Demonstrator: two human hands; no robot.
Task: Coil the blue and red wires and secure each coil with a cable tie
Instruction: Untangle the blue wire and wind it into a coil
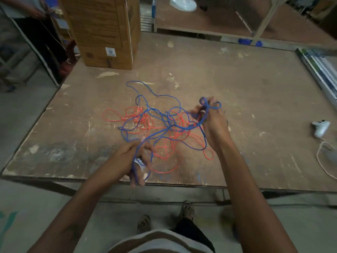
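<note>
Both hands grip the blue wire (164, 132): right hand (212, 123) holds small loops, left hand (135, 159) feeds slack from the tangled red wire (145, 119) at frame centre.

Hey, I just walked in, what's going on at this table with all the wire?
A person is sorting out a tangle of blue wire and red wire spread on a worn wooden table. The right hand holds a few small loops of blue wire raised above the table, and the left hand grips another stretch of it near the table's front edge. Most of both wires lies loose and intertwined. No finished coil shows.
</note>
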